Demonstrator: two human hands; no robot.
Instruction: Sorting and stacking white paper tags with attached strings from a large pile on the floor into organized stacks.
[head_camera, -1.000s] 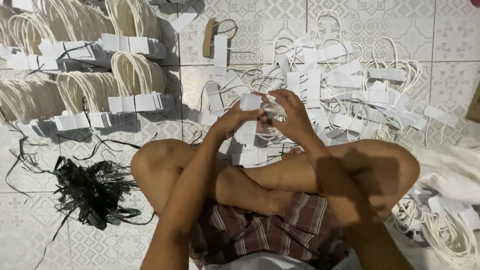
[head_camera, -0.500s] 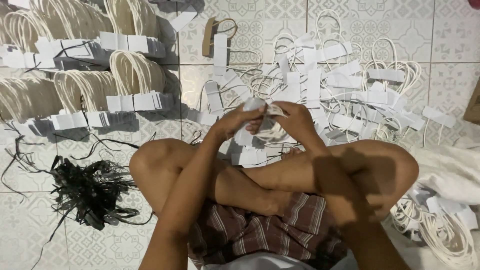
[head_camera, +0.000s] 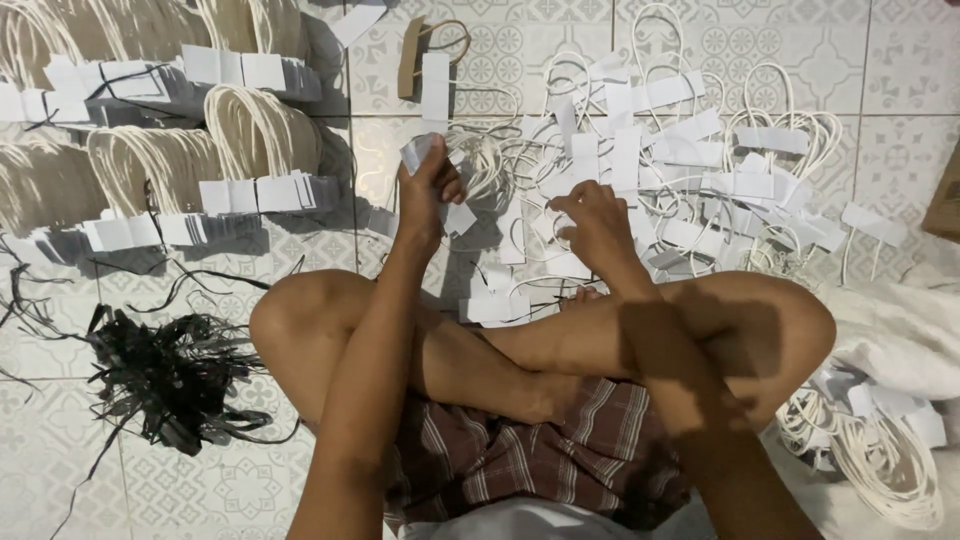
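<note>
Head view: left hand clamps a stack of white tabs, right hand loose over the pile

You're cross-legged on the patterned tile floor (head_camera: 250, 480), camera looking down over both knees.

Left hand (head_camera: 425, 190): raised, fingers closed around a small bundle of white paper tabs (head_camera: 420, 150) with white cord loops hanging off its far side. The tabs stick out above your thumb. A few more white tabs show just below that hand, at the wrist.

Right hand (head_camera: 595, 220): fingers curled but not clamped; fingertips sit on or just above the loose pile of cord handles (head_camera: 690, 160), each a white cord loop on a white paper strip. Can't tell whether it pinches one. The hands are apart, right one lower and nearer your knee.

The loose pile spreads across the floor ahead of your right knee and toward the upper right. One small cluster of tabs (head_camera: 495, 305) lies on the floor just ahead of your shins, between the two forearms.

Around it:
- sorted rows of handles (head_camera: 240, 140), upper left, loops fanned up, tabs lined in neat strips
- black strap tangle (head_camera: 160, 375), left of your left knee
- one brown paper handle (head_camera: 415, 55), top centre
- white sack (head_camera: 900, 340), right, with more cord handles (head_camera: 880, 450) beside your right thigh
</note>
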